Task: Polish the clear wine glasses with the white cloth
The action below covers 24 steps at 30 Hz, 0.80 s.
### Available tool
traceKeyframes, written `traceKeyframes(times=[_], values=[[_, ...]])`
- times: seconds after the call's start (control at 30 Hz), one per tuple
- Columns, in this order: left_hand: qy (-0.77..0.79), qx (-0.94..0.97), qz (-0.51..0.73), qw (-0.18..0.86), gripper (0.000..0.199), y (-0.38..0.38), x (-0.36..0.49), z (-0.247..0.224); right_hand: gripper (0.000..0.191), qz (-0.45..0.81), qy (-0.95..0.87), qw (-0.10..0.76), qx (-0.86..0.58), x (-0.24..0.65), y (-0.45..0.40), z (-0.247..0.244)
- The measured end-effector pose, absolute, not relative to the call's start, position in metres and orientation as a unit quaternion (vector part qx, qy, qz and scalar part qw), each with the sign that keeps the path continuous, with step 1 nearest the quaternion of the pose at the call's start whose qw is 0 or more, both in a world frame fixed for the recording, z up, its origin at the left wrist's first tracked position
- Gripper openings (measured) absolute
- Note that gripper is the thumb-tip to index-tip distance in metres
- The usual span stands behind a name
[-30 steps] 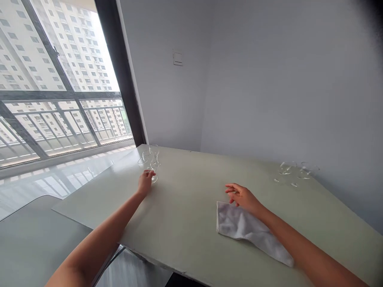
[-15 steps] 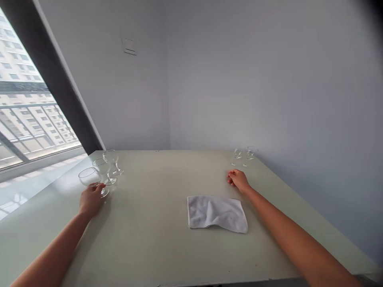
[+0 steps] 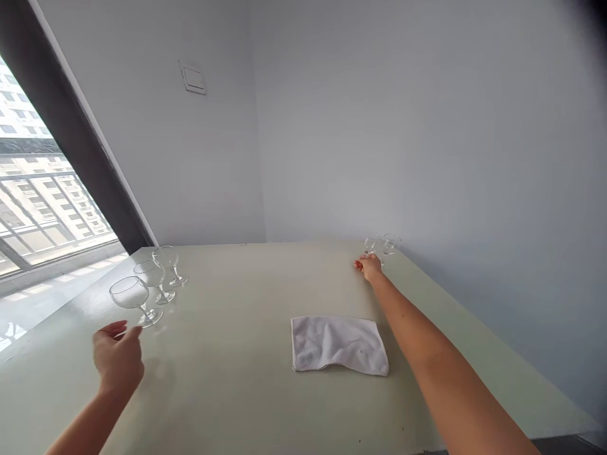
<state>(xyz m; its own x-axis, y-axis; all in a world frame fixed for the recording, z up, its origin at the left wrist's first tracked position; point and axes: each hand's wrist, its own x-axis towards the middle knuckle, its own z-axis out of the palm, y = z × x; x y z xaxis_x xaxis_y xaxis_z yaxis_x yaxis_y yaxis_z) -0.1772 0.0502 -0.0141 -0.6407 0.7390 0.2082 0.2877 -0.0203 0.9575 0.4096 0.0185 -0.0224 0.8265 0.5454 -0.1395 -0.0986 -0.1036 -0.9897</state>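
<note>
Three clear stemmed glasses stand in a row at the left: a near one (image 3: 129,293), a middle one (image 3: 150,274) and a far one (image 3: 165,257). My left hand (image 3: 118,354) is just in front of the near glass, apart from it, with fingers parted and nothing between them. At the far right are two more glasses, one (image 3: 372,245) right behind my right hand (image 3: 368,265), the other (image 3: 391,244) a little to its right. The fingers of my right hand are curled at the first one's lower part; whether they grip it is hidden.
A pale cloth (image 3: 339,345) lies flat and slightly wrinkled on the light table (image 3: 227,379), between my arms. Walls border the table behind and to the right. A window (image 3: 42,208) is at the left, a switch (image 3: 193,78) on the wall.
My left hand has come away from the near left glass, back toward me, and its fingers have parted. My right hand has moved forward to the right-hand glasses. The view has shifted slightly.
</note>
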Motion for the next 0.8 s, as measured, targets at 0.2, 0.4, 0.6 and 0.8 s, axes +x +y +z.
traceKeyframes(times=[0.2,0.4,0.6,0.8], values=[[0.536,0.556,0.513,0.376,0.034,0.020,-0.090,-0.006,0.028,0.290,-0.253,0.628,-0.676,0.345,0.019,0.007],[0.447,0.685,0.401,0.413,0.040,0.002,0.023,0.014,0.057,0.388,-0.461,0.566,-0.562,0.228,-0.014,0.033],[0.387,0.686,0.396,0.472,0.039,-0.013,0.079,0.024,0.052,0.410,-0.544,0.510,-0.525,0.190,-0.053,0.034],[0.445,0.690,0.431,0.373,0.037,0.003,0.026,0.005,0.015,0.293,-0.372,0.618,-0.628,0.288,-0.046,0.011]])
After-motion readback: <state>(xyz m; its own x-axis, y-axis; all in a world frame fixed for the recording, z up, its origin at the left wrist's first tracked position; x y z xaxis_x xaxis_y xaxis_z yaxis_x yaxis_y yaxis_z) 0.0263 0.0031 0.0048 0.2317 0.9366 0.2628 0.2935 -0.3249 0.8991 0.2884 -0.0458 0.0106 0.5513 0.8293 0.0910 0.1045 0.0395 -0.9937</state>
